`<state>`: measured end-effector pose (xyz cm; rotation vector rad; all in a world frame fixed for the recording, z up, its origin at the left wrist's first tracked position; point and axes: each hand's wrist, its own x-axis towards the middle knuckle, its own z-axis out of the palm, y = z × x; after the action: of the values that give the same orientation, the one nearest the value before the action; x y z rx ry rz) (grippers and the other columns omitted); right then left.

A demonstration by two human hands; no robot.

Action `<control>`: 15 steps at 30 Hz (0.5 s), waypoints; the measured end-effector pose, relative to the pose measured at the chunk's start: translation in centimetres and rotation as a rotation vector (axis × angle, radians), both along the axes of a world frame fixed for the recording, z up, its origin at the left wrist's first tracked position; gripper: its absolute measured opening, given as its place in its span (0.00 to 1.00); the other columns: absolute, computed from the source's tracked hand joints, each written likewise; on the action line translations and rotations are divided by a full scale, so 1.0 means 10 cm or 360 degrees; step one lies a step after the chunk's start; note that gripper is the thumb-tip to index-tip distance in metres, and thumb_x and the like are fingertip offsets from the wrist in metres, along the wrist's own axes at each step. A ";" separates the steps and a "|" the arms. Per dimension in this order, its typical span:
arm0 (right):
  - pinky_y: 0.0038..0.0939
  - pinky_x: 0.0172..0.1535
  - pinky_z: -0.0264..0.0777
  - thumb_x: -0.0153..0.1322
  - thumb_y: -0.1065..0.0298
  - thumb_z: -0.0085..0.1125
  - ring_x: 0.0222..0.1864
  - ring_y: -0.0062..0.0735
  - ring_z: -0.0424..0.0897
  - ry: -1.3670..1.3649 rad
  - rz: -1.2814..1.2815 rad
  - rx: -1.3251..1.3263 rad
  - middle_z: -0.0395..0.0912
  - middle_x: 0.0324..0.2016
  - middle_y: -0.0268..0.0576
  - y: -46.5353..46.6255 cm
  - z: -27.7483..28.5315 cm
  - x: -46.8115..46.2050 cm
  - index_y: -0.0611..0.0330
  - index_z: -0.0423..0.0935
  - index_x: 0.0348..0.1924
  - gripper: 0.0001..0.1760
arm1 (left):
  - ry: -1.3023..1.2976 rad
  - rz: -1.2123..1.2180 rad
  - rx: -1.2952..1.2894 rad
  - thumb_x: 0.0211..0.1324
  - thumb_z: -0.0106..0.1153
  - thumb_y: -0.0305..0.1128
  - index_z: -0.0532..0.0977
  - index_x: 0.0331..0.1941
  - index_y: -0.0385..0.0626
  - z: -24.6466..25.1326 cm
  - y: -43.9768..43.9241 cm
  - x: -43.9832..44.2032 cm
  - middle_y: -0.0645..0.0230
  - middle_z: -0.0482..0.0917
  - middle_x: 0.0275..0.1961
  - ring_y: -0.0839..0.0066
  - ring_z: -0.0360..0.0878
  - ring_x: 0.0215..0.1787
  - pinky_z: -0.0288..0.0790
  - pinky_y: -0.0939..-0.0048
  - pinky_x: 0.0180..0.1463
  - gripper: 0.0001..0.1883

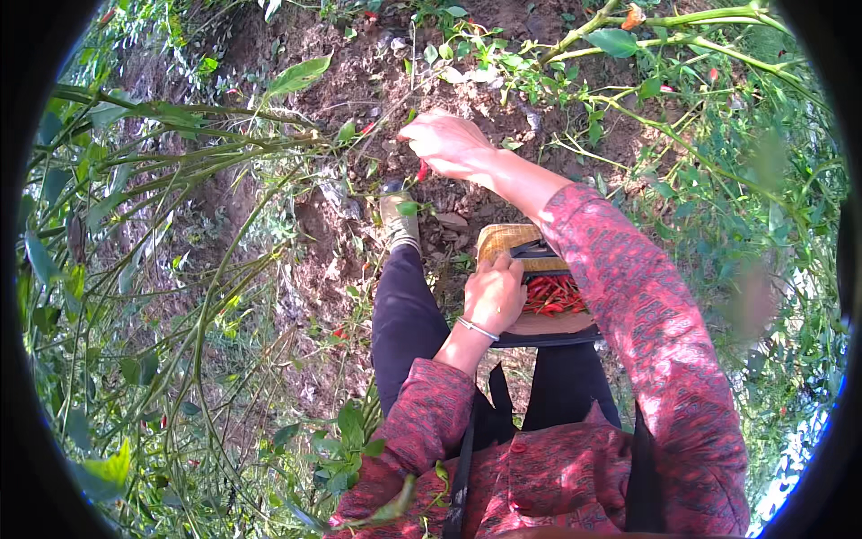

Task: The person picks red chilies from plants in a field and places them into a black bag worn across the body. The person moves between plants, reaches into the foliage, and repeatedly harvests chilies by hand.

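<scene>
A woven-looking yellow basket (495, 236) with a dark rim hangs in front of me, and red chili peppers (553, 296) lie inside it. My left hand (497, 290), with a silver bracelet at the wrist, grips the basket's left side with curled fingers. Stretched out beyond the basket, my right hand (448, 141) is closed over the soil near thin plant stems. One red chili pepper (422, 170) sticks out below its palm; the fingertips are partly hidden. My right sleeve covers the basket's right side.
Bent green pepper stems (222, 135) reach in from the left, close to my right hand. Another branch (680, 40) crosses the upper right. My shoe (399, 215) stands on bare, clumpy soil (323, 256). Black straps (461, 465) run down my front.
</scene>
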<state>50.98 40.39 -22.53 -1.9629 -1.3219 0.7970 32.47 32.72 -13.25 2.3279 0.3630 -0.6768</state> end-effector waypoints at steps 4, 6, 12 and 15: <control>0.36 0.58 0.66 0.67 0.70 0.50 0.54 0.35 0.71 -0.0041 -0.0175 0.0149 0.76 0.50 0.39 0.60 -0.03 -0.16 0.54 0.76 0.52 0.20 | -0.0024 0.0108 -0.0003 0.46 0.61 0.34 0.75 0.34 0.45 0.02 -0.01 -0.04 0.62 0.78 0.38 0.60 0.79 0.41 0.76 0.59 0.41 0.10; 0.37 0.57 0.66 0.66 0.67 0.52 0.57 0.35 0.69 -0.0042 -0.0360 0.0608 0.74 0.51 0.38 0.63 -0.48 -0.21 0.53 0.76 0.50 0.19 | 0.0045 -0.0010 -0.0015 0.48 0.58 0.33 0.76 0.35 0.45 -0.03 -0.02 -0.07 0.63 0.78 0.37 0.61 0.79 0.41 0.76 0.59 0.39 0.09; 0.43 0.49 0.69 0.64 0.62 0.54 0.47 0.39 0.77 0.0351 -0.0114 -0.0080 0.79 0.38 0.40 0.86 -0.42 -0.29 0.51 0.76 0.43 0.15 | -0.0068 0.0040 -0.0157 0.51 0.52 0.31 0.76 0.36 0.45 -0.13 -0.01 -0.18 0.61 0.78 0.35 0.60 0.80 0.38 0.77 0.59 0.38 0.08; 0.44 0.42 0.71 0.65 0.60 0.54 0.39 0.40 0.81 0.0303 0.0002 -0.0026 0.80 0.33 0.42 0.79 -0.33 -0.31 0.49 0.76 0.46 0.16 | 0.0095 -0.0018 -0.0142 0.52 0.50 0.30 0.75 0.38 0.44 -0.12 -0.02 -0.15 0.61 0.79 0.35 0.59 0.80 0.38 0.77 0.58 0.38 0.09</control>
<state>47.92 48.30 -25.88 -1.8478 -1.2080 0.9723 30.94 32.47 -14.44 2.2306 0.3401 -0.7537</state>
